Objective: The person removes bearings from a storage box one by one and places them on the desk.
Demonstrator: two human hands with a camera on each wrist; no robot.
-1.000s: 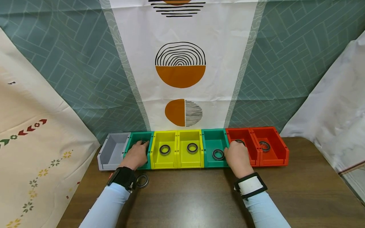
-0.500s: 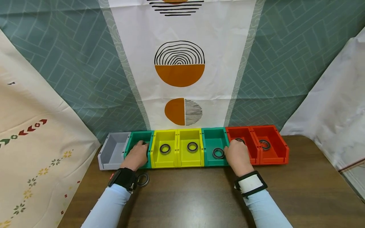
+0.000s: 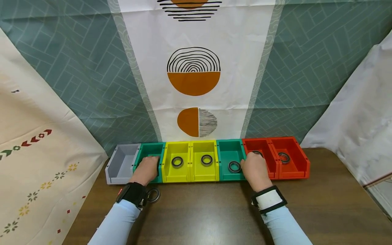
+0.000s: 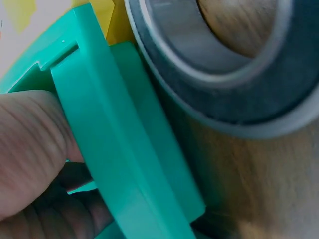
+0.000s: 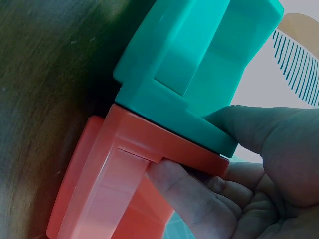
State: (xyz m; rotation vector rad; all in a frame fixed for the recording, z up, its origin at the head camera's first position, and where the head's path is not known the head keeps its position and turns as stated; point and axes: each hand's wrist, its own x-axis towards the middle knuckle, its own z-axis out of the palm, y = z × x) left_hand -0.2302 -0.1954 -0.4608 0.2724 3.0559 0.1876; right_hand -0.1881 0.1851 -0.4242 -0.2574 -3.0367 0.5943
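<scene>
My left hand [image 3: 146,169] is reaching into the left green bin [image 3: 153,147], which has a bearing, seen earlier, now hidden beneath it. In the left wrist view, its thumb and curled fingers [image 4: 30,149] lie behind the bin's front wall; I cannot tell whether they hold the bearing. Just outside that bin, a ring-shaped bearing [image 3: 154,195] lies on the table by my left wrist. My right hand [image 3: 255,170] pinches the adjoining side walls of the right green bin [image 5: 164,99] and the red bin [image 5: 104,184], thumb on the green side, fingers on the red.
Bearings lie in two yellow bins [image 3: 177,175], the right green bin and both red bins [image 3: 294,174]. A grey bin [image 3: 124,160] stands at the row's left end. Behind the row hangs a patterned cloth [image 3: 229,85]. The brown table [image 3: 199,214] extends in front.
My left hand has curled further down over the bearing in the left green bin, covering it. My right hand holds its place on the bin walls.
</scene>
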